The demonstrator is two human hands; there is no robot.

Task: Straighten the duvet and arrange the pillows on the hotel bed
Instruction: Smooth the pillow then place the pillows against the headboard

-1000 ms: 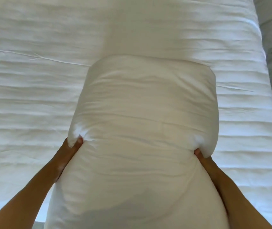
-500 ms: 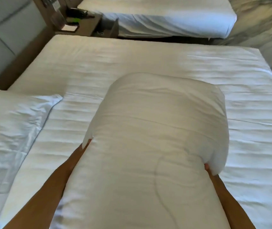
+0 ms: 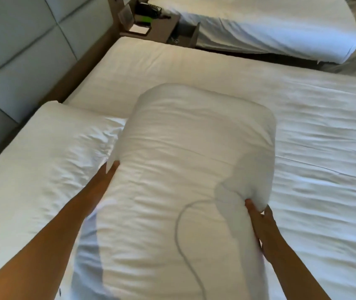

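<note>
Right, I'm in the pillow-placing step: I've got the big white pillow [image 3: 185, 169] held out lengthwise over the bed [image 3: 313, 148], one hand on each long side. Left hand [image 3: 105, 178] is mostly hidden under the pillow's edge, fingers pressed into the fabric, so the grip there looks clamped on the pillow but I can't see the whole hand. Right hand [image 3: 259, 226] is clearer: thumb on top, fingers curled under a bunched corner, clamped on the pillow. A second pillow [image 3: 49, 159] already lies at the head end, just beside the padded headboard [image 3: 21, 50] and touching the held one on its left side. Duvet looks spread but rippled, so I judge the straightening isn't fully finished. Next move, as I read it: swing the held pillow toward the bare stretch of the head end beyond the lying one, turn it to match, lower it flat, then let go with both hands. Nightstand [image 3: 151, 24] and second bed [image 3: 281, 24] are well apart, no clash.
</note>
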